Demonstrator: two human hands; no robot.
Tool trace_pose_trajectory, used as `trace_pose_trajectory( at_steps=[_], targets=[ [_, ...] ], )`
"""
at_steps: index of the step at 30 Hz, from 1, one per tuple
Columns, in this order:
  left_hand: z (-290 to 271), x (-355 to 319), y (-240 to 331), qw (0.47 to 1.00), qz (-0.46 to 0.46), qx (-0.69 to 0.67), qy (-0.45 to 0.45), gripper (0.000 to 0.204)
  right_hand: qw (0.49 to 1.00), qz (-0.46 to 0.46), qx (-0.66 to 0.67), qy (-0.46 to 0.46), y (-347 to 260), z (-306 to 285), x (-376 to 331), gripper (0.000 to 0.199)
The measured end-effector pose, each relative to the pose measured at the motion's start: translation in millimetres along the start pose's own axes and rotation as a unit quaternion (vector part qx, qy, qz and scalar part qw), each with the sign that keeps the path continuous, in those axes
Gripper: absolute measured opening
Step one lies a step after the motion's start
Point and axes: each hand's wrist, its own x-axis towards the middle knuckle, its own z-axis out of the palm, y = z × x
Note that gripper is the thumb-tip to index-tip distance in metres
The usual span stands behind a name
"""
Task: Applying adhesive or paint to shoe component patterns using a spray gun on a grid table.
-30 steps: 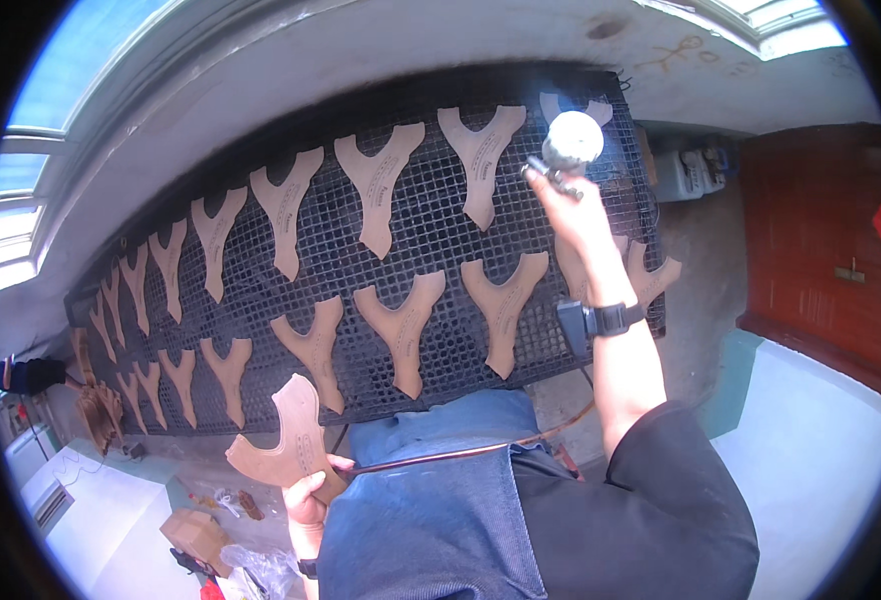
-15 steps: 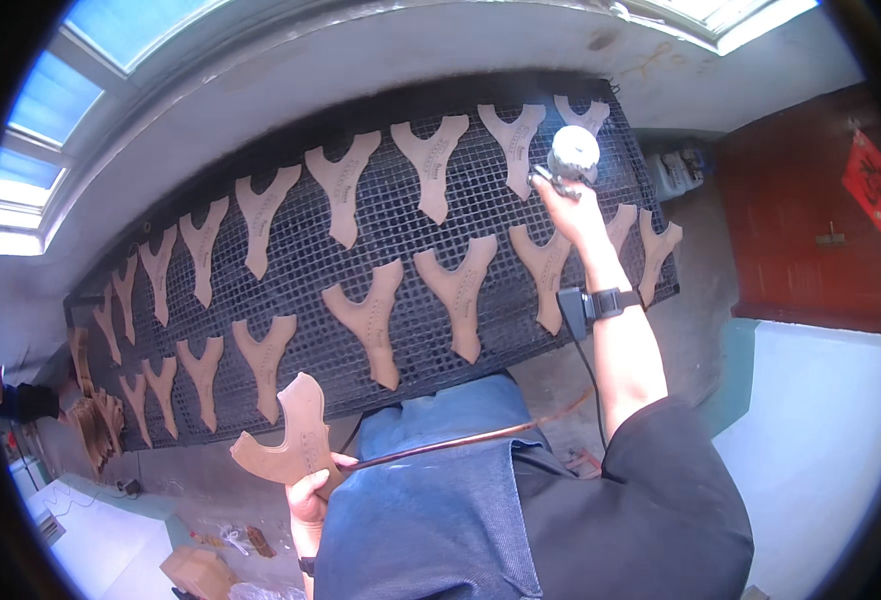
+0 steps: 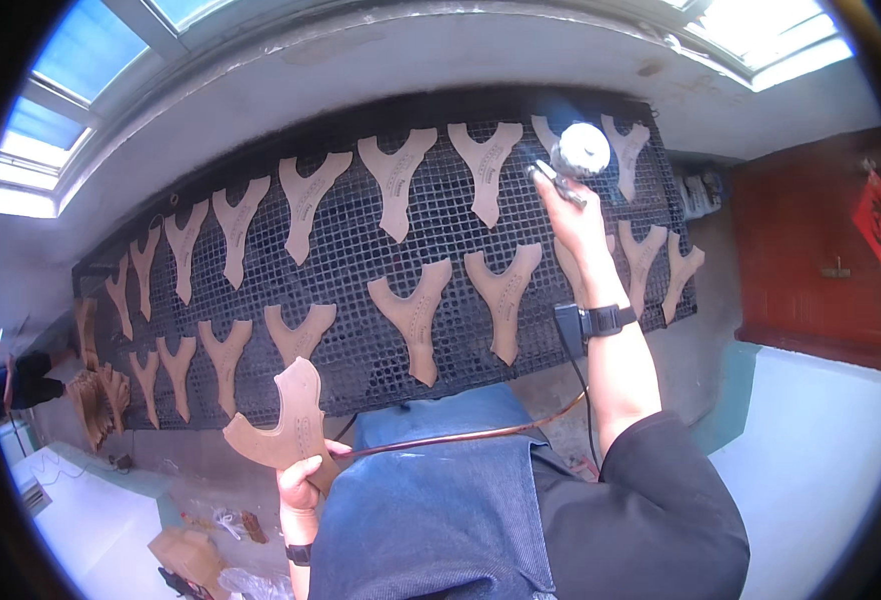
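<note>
My right hand (image 3: 573, 212) is closed around the handle of a spray gun (image 3: 561, 185) with a round, shiny pale cup (image 3: 583, 150) on top. It is above the far row, over a Y-shaped wooden piece (image 3: 544, 128) that the gun partly hides. A faint bluish haze shows by the cup. My left hand (image 3: 299, 486), low by my apron, grips another Y-shaped wooden piece (image 3: 291, 420), its fork facing up and left. A brown hose (image 3: 451, 437) runs from beside that hand across the apron; whether my fingers also hold it is unclear.
Several Y-shaped wooden pieces (image 3: 416, 315) lie in two rows on a black mesh rack (image 3: 356, 290). More pieces (image 3: 91, 405) are stacked at its left end, near another person (image 3: 31, 385). A cardboard box (image 3: 191, 558) stands lower left; a red-brown door (image 3: 811, 260) is at right.
The view has shifted, moving the rack rightward in the picture. Over the far row, the spray gun has gone one piece to the left. The left hand keeps its wooden piece.
</note>
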Motion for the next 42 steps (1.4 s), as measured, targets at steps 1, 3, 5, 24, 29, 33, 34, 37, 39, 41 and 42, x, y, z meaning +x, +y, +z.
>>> trace_pose_trajectory(
  at_steps=[1,3,5,24,29,33,34,37,39,41,42],
  targets=[
    [8,3,0,1.000,0.008,-0.016,0.014,0.076,1.000,-0.013,-0.019,0.007,-7,6,14,0.039],
    [22,5,-1,0.999,-0.015,-0.020,0.035,0.076,0.999,-0.030,-0.041,0.011,-19,17,40,0.041],
    [32,9,-2,0.998,-0.034,-0.028,0.050,0.076,0.996,-0.031,-0.078,-0.009,-24,26,62,0.045],
    [61,34,7,0.993,-0.060,0.012,0.096,0.068,0.998,-0.020,-0.053,-0.027,3,43,151,0.047],
    [55,31,8,0.994,-0.079,0.007,0.078,0.081,0.992,-0.047,-0.041,-0.106,-20,60,138,0.046],
    [53,31,8,0.994,-0.079,-0.001,0.074,0.081,0.980,-0.030,-0.094,-0.172,-17,54,110,0.047],
    [52,31,7,0.994,-0.076,-0.012,0.080,0.081,0.981,-0.013,-0.094,-0.172,-14,49,100,0.046],
    [50,33,4,0.995,-0.042,-0.008,0.088,0.070,0.982,0.016,-0.086,-0.170,1,33,63,0.043],
    [47,37,4,0.996,-0.045,-0.007,0.071,0.070,0.979,0.054,-0.061,-0.189,11,26,34,0.044],
    [43,40,5,0.998,-0.045,-0.004,0.054,0.069,0.977,0.055,-0.057,-0.198,18,24,5,0.043],
    [41,41,6,0.998,-0.041,0.007,0.053,0.070,0.977,0.048,-0.030,-0.204,21,25,-9,0.043]
  ],
)
